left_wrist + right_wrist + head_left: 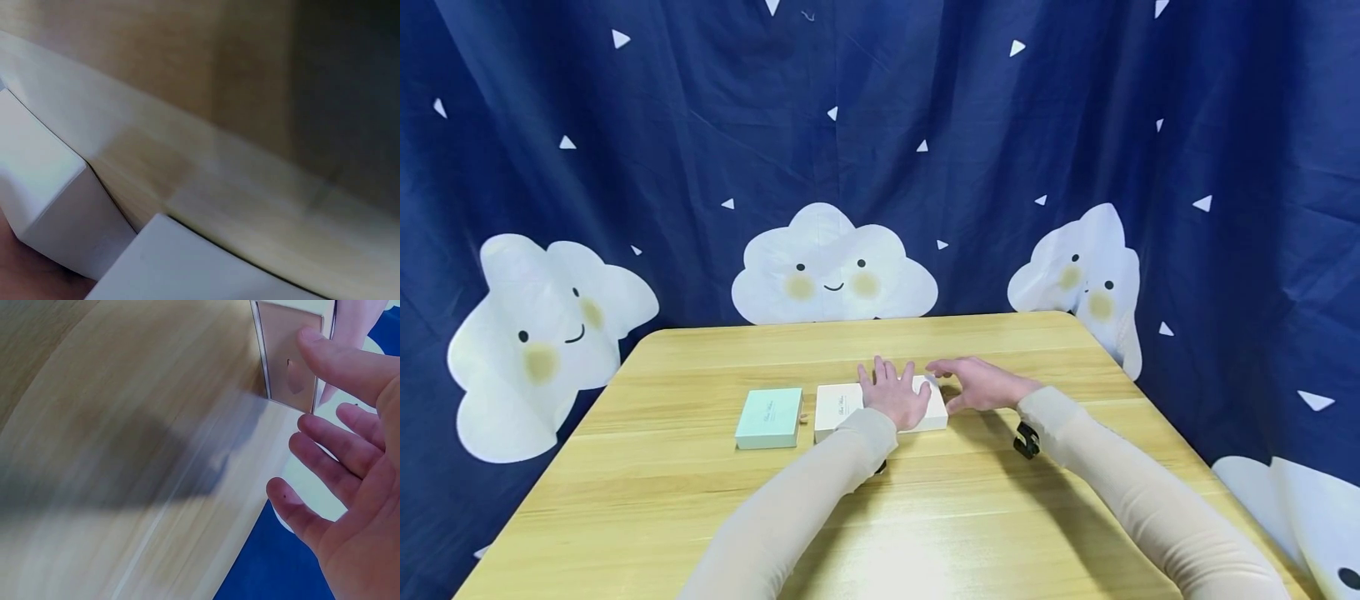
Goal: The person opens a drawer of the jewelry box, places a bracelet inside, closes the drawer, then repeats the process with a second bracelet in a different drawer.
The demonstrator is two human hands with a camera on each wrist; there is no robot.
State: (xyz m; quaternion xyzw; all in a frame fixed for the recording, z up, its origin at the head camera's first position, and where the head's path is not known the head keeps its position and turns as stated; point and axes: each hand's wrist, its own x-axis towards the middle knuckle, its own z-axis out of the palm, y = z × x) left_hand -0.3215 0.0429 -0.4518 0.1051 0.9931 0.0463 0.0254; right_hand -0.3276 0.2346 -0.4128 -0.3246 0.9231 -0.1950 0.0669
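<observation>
My left hand [893, 398] lies with fingers spread over the right-hand white box [935, 410], palm down. Close by on its left is another white box [837, 402] with small lettering on the lid. The left wrist view shows corners of two white boxes, one of them [47, 159] with part of my hand beside it. My right hand [985, 385] is at the far right end of the right-hand box. In the right wrist view its thumb [347, 359] touches the box's pale end face, and the other fingers stay loosely extended below.
A mint-green box [769, 418] with lettering and a small ribbon tab [804, 417] lies to the left of the white boxes. All rest on a light wooden table [685, 500]. Behind the table hangs a dark blue curtain [685, 125] with smiling clouds.
</observation>
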